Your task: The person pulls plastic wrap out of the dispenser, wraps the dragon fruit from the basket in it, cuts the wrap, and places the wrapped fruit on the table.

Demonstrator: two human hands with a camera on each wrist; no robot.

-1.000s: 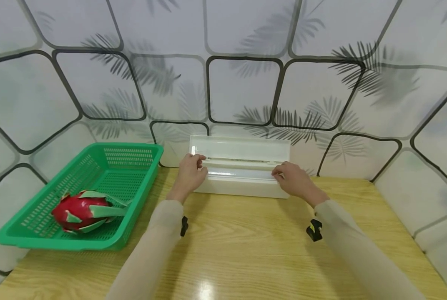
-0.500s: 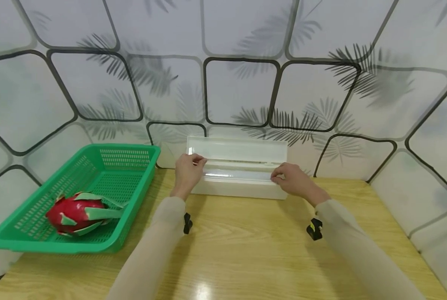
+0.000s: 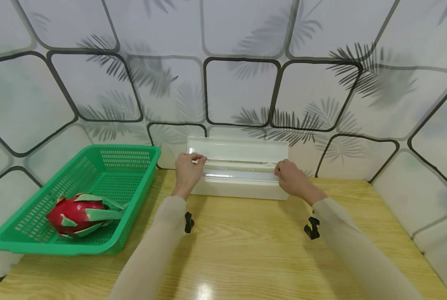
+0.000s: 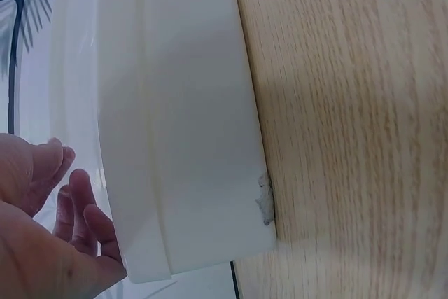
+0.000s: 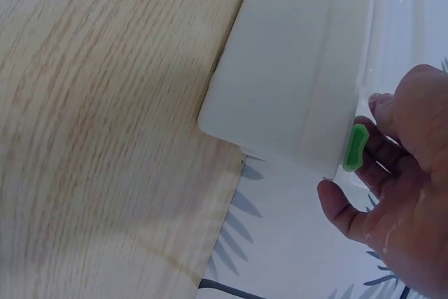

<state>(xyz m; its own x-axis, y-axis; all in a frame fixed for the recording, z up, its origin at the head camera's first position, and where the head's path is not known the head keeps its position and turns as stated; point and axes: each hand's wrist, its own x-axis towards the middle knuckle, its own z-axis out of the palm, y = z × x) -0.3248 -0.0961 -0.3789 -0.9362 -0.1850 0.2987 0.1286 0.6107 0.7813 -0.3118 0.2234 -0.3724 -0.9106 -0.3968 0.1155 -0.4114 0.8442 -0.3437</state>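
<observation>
A long white plastic-wrap dispenser [image 3: 242,191] lies at the back of the table with its clear lid [image 3: 238,148] raised toward the wall. Shiny clear plastic wrap [image 3: 238,174] spans the opening. At the left end, my left hand [image 3: 187,173] pinches the wrap between thumb and fingertip; in the left wrist view its other fingers are loosely bent beside the dispenser body [image 4: 196,124]. My right hand [image 3: 295,180] pinches the wrap at the opposite end. The right wrist view shows a green tab [image 5: 355,148] at the dispenser's end, beside the right fingers [image 5: 381,148].
On the left stands a green perforated basket [image 3: 139,208] holding a red dragon fruit [image 3: 75,214] with green scales. The wood-grain table [image 3: 238,250] meets a patterned wall [image 3: 242,91] behind the dispenser. Both wrists wear black camera mounts.
My right hand has shifted slightly up and outward along the dispenser's end. The left fingertips have closed together on the wrap and stay near the left end. Dispenser and basket stay put.
</observation>
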